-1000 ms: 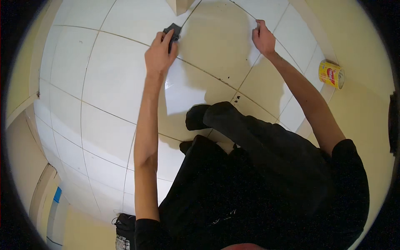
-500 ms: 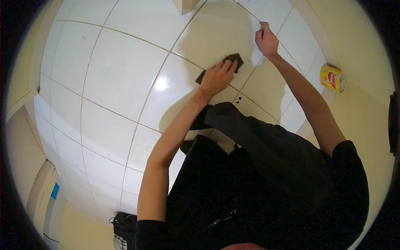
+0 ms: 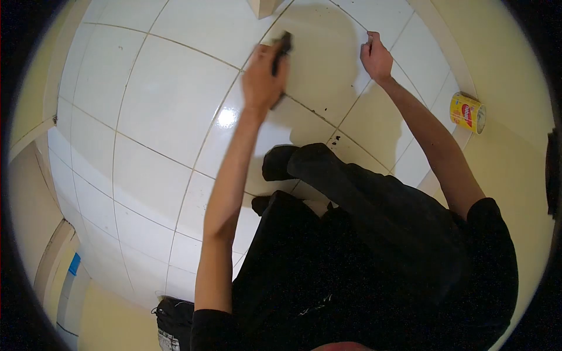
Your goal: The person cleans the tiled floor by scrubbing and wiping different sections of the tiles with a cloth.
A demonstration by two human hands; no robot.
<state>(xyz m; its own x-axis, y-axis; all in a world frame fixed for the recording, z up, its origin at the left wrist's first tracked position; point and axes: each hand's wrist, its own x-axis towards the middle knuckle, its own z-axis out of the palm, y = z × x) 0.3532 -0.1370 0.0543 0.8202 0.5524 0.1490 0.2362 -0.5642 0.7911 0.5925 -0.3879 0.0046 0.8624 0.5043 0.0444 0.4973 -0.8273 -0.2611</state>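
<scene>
My left hand (image 3: 263, 79), blurred by motion, is closed around a dark flat pad (image 3: 283, 50). The pad now looks turned on its edge, and its material is too blurred to tell. Beneath it lies the white tiled floor (image 3: 158, 88) with brownish grout lines. Farther right, my right hand (image 3: 377, 58) is curled up near a grout line, and whatever its fingers hold, if anything, is hidden. Small dark crumbs (image 3: 335, 140) are scattered on the tiles between the hands and my knee.
A yellow can (image 3: 467, 113) with a red label lies on its side by the right wall. A pale post foot (image 3: 263, 8) stands at the top. Low down on the left are a black bag (image 3: 174, 320) and a blue item (image 3: 74, 264). My dark-clothed legs (image 3: 351, 181) take up the lower middle.
My left hand has swept up and to the left with the dark pad, uncovering crumbs along the grout line. My right hand has stayed nearly still.
</scene>
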